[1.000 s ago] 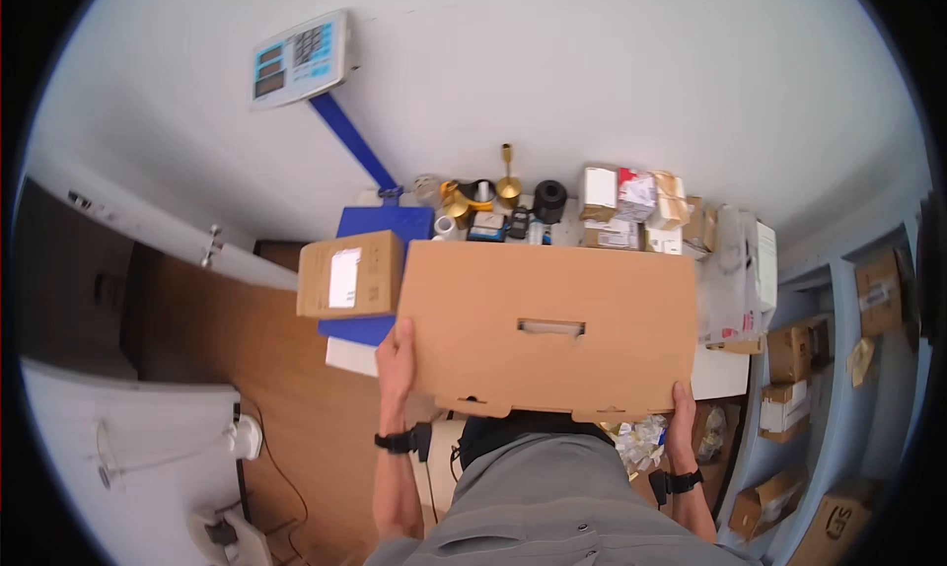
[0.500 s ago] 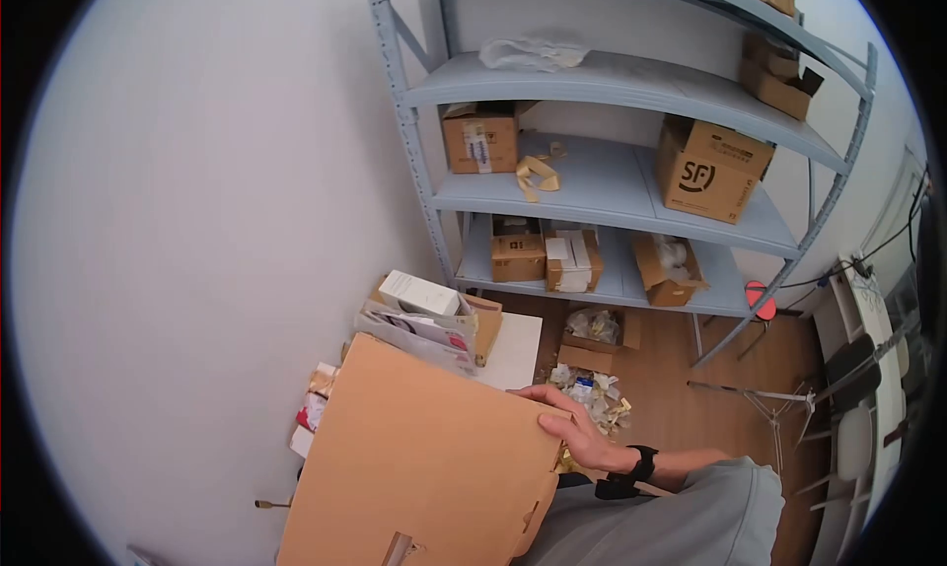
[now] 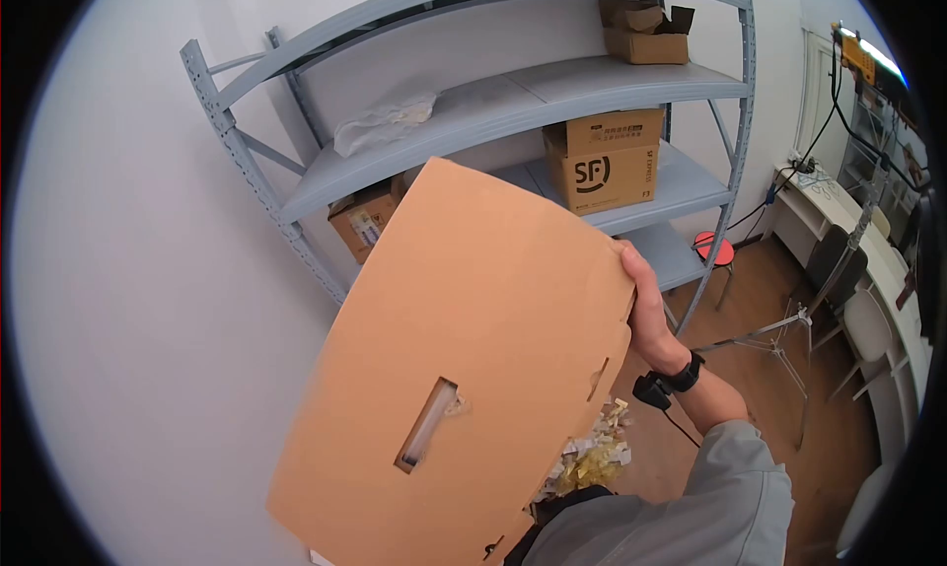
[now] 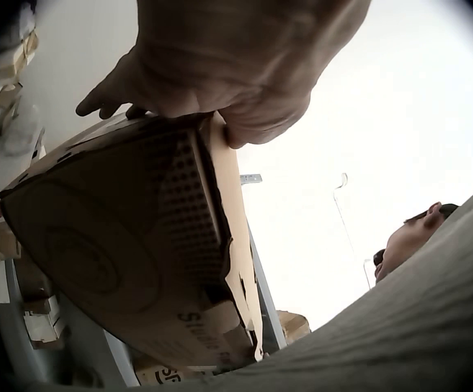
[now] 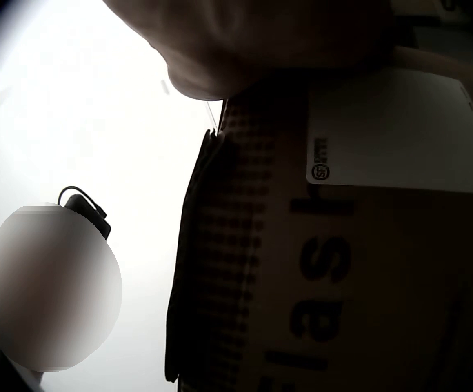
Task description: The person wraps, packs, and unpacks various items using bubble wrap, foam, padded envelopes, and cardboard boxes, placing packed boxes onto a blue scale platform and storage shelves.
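A large flat cardboard box with a slot in its face is held tilted in front of the body, before the shelf rack. The right hand grips its right edge, thumb on the top face. In the left wrist view the left hand holds another end of the box, fingers over the edge; the head view does not show this hand. In the right wrist view the right hand lies against the box, which bears printed letters and a white label.
The grey metal rack carries an SF carton, an open carton and a plastic bag. Scraps lie on the floor. A tripod, a red stool and chairs stand at the right.
The view has swung from the table and scale to the rack at the right. The box has turned from level to steeply tilted and moved with the hands; the left hand has left the head view.
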The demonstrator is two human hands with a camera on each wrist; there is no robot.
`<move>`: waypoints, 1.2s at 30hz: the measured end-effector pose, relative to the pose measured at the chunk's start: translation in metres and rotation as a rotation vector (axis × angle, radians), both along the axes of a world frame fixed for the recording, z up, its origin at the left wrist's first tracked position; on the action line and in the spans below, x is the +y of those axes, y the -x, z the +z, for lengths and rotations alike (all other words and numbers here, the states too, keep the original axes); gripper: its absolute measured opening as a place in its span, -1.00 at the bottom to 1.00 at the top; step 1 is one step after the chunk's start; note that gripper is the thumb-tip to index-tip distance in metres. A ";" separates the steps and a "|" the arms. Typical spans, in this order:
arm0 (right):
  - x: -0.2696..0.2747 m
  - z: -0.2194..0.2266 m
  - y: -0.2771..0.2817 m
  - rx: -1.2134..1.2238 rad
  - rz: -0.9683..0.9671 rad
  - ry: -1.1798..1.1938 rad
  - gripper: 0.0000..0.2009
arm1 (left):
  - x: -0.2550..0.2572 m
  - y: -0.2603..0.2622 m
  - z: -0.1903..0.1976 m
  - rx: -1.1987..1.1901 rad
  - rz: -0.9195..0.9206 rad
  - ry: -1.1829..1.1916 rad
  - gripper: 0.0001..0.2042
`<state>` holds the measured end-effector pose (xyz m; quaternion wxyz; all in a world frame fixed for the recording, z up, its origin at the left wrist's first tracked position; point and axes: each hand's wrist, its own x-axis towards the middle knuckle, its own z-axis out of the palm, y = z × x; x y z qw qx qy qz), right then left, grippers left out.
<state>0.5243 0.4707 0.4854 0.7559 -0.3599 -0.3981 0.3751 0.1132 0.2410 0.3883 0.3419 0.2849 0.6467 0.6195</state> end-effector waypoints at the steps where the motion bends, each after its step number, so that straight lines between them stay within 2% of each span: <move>1: 0.014 0.007 -0.015 -0.012 -0.018 -0.009 -0.52 | 0.018 0.000 -0.007 0.003 -0.011 -0.010 -0.27; 3: 0.039 0.018 -0.043 -0.023 -0.041 -0.027 -0.52 | 0.055 0.001 -0.020 -0.197 -0.308 -0.075 -0.27; 6: 0.064 0.034 -0.077 -0.129 -0.081 -0.057 -0.47 | 0.099 -0.012 -0.023 -0.305 -0.346 -0.070 -0.26; 8: 0.067 0.042 -0.091 -0.229 -0.219 0.059 -0.45 | 0.118 -0.029 -0.018 -0.327 -0.392 -0.135 -0.28; 9: 0.069 0.043 -0.095 -0.226 -0.230 0.054 -0.45 | 0.127 -0.034 -0.020 -0.352 -0.401 -0.116 -0.28; 11: 0.075 0.047 -0.097 -0.153 -0.276 -0.005 -0.58 | 0.138 -0.040 -0.020 -0.377 -0.406 -0.095 -0.28; 13: 0.071 0.063 -0.093 -0.140 -0.313 -0.033 -0.57 | 0.143 -0.046 -0.013 -0.350 -0.414 -0.070 -0.25; 14: 0.071 0.070 -0.093 -0.126 -0.349 -0.059 -0.57 | 0.145 -0.051 -0.002 -0.350 -0.405 -0.056 -0.25; 15: 0.079 0.067 -0.116 -0.159 -0.303 -0.060 -0.55 | 0.147 -0.056 0.012 -0.309 -0.444 -0.124 -0.25; 18: 0.090 0.116 -0.124 -0.109 -0.267 -0.086 -0.51 | 0.158 -0.068 0.053 -0.212 -0.453 -0.267 -0.32; 20: 0.109 0.144 -0.141 -0.126 -0.268 -0.107 -0.50 | 0.179 -0.069 0.063 -0.164 -0.503 -0.397 -0.32; 22: 0.140 0.170 -0.166 -0.181 -0.252 -0.099 -0.49 | 0.192 -0.087 0.127 -0.216 -0.557 -0.327 -0.23; 24: 0.160 0.199 -0.171 -0.265 -0.349 -0.091 -0.47 | 0.209 -0.108 0.169 -0.197 -0.575 -0.366 -0.23; 26: 0.198 0.221 -0.192 -0.258 -0.337 -0.085 -0.46 | 0.232 -0.124 0.188 -0.172 -0.656 -0.479 -0.23; 28: 0.240 0.229 -0.214 -0.248 -0.325 -0.068 -0.45 | 0.246 -0.142 0.209 -0.158 -0.697 -0.487 -0.21; 29: 0.264 0.231 -0.224 -0.226 -0.307 -0.130 -0.45 | 0.255 -0.149 0.219 -0.144 -0.736 -0.496 -0.19; 30: 0.282 0.235 -0.231 -0.203 -0.286 -0.189 -0.45 | 0.264 -0.152 0.225 -0.147 -0.730 -0.494 -0.19; 32: 0.310 0.243 -0.241 -0.160 -0.301 -0.122 -0.41 | 0.281 -0.160 0.234 -0.078 -0.782 -0.399 -0.15; 33: 0.329 0.241 -0.251 -0.218 -0.372 -0.153 -0.42 | 0.291 -0.165 0.238 -0.080 -0.777 -0.396 -0.15; 34: 0.331 0.239 -0.247 -0.275 -0.447 -0.182 -0.42 | 0.300 -0.170 0.241 -0.068 -0.771 -0.419 -0.13; 36: 0.332 0.243 -0.239 -0.317 -0.396 -0.170 -0.40 | 0.316 -0.180 0.248 -0.064 -0.770 -0.430 -0.10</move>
